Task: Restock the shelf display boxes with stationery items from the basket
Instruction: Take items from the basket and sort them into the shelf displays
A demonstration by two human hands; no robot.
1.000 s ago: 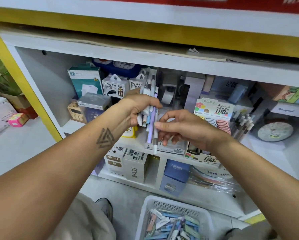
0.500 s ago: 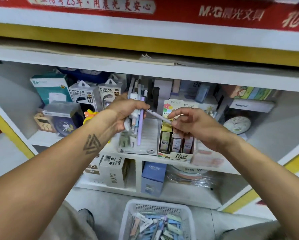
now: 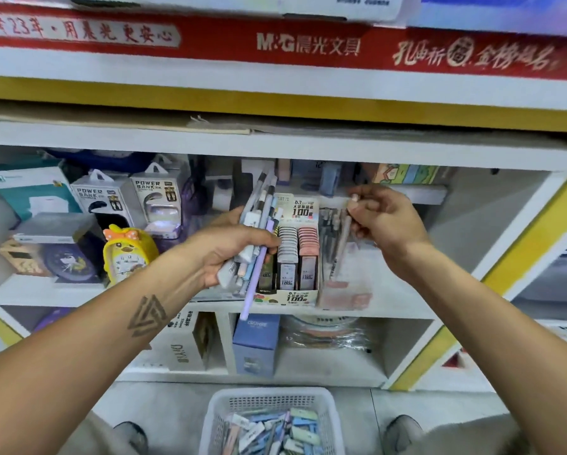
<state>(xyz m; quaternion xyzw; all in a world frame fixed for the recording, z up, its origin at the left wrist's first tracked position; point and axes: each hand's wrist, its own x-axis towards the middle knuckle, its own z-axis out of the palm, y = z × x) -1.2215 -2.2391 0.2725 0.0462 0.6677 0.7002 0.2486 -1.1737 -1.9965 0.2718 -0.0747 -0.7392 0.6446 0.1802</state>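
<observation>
My left hand (image 3: 234, 249) grips a bundle of pastel pens (image 3: 259, 231) in front of the shelf, tips pointing up, a purple one hanging lowest. My right hand (image 3: 384, 221) pinches a single pale pen (image 3: 343, 241) by its top end and holds it upright over a clear display box (image 3: 344, 290) with dark pens standing in it. Left of that box stands a pencil-lead display box (image 3: 295, 257) with rows of small cases. The white basket (image 3: 216, 418) sits on the floor below, holding several pastel stationery items.
Power bank boxes (image 3: 111, 195), a teal box (image 3: 29, 188), a yellow duck clock (image 3: 128, 251) and a purple clock fill the shelf's left side. The lower shelf holds a blue box (image 3: 256, 343) and white cartons. My shoes flank the basket.
My right hand has drawn one pen out of the bundle and carried it right, turning it upright over the clear box. The view has tilted up and shifted right.
</observation>
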